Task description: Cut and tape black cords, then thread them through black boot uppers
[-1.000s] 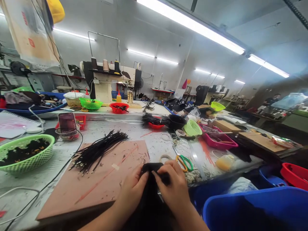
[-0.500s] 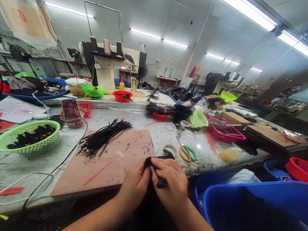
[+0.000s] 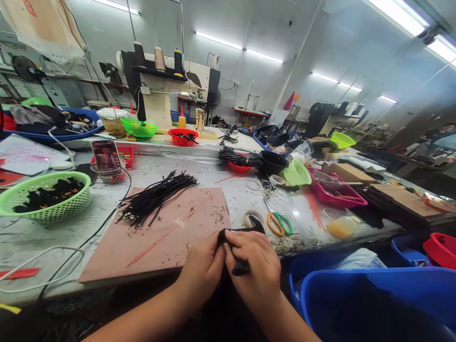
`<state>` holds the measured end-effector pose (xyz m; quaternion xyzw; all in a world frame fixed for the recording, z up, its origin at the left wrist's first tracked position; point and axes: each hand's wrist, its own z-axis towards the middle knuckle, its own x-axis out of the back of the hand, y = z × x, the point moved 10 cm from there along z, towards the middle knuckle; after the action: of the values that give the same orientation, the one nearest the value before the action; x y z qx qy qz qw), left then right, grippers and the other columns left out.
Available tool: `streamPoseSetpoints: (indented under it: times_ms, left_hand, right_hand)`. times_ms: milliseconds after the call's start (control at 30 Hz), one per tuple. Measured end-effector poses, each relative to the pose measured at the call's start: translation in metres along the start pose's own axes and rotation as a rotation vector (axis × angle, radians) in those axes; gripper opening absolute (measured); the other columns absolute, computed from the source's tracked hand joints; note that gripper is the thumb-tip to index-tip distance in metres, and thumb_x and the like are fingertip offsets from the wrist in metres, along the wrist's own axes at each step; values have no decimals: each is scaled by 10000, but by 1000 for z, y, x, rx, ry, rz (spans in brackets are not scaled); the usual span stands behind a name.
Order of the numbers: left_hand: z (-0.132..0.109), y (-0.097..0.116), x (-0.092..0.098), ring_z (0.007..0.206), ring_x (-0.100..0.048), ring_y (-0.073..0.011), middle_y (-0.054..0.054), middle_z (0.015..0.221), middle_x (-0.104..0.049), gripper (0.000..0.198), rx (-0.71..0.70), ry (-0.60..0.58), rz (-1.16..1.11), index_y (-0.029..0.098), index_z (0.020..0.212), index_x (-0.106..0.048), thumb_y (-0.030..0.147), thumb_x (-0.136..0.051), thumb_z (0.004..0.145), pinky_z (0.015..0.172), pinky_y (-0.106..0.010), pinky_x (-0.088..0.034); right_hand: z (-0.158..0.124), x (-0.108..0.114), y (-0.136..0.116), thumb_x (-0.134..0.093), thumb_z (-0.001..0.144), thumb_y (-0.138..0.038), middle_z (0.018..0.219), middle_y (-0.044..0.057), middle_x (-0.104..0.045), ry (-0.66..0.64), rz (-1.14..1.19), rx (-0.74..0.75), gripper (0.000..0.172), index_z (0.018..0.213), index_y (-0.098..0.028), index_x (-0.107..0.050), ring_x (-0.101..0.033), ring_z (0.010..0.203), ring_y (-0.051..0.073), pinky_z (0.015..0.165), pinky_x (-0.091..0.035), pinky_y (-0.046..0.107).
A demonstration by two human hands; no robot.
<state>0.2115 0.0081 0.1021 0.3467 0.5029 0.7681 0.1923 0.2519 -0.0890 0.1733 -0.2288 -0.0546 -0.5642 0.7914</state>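
Both hands are pinched around a folded black piece of soft material (image 3: 257, 228) at the table's front edge; whether it is cloth or leather I cannot tell. My left hand (image 3: 201, 266) grips its left end between thumb and fingers. My right hand (image 3: 258, 268) is closed over the middle, thumb close to the left fingertips. One end sticks up past the right knuckles, and a rounded end pokes out below the right fingers. Just beyond lie a tape roll (image 3: 253, 212) and scissors (image 3: 280, 223) with orange and green handles. A bundle of black cords (image 3: 156, 197) rests on a pinkish board (image 3: 171, 247).
On the left stand a green basket (image 3: 67, 209) of black scraps and a propped phone (image 3: 106, 156). A sewing machine (image 3: 156, 107) rises at the back. Right of my hands are a magenta tray (image 3: 338, 199) and, below table height, a large blue tub (image 3: 356, 273).
The view has tilted and shifted slightly. Both hands keep their grip on the black piece, and its upper end now stands up a little more beside the tape roll.
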Motion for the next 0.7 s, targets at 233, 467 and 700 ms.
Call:
streamPoseSetpoints:
  times_ms: [233, 467, 700]
  left_hand:
    - [0, 1, 2, 600, -530, -140, 12, 663, -598, 163, -14, 16, 15, 202, 720, -501, 200, -382, 830, 579, -240, -427]
    - [-1, 4, 2, 599, -526, -137, 13, 667, -593, 163, -42, -12, 0, 201, 750, -514, 185, -372, 827, 581, -237, -423]
    - [8, -4, -8, 739, -579, -176, -15, 776, -650, 191, 29, -131, -165, 188, 820, -586, 240, -403, 828, 697, -268, -453]
  right_hand:
    - [2, -2, 0, -588, 711, 11, 798, 46, -710, -7, -2, 5, 219, 702, -187, -493, -663, 749, 165, 701, -508, 322]
    - [2, -5, -9, -556, 737, -19, 850, 60, -710, -100, -39, 41, 161, 757, -177, -532, -645, 810, 179, 738, -492, 341]
    - [5, -12, 5, -498, 755, -30, 809, 68, -703, -234, -76, 5, 158, 763, -184, -535, -648, 783, 188, 706, -519, 326]
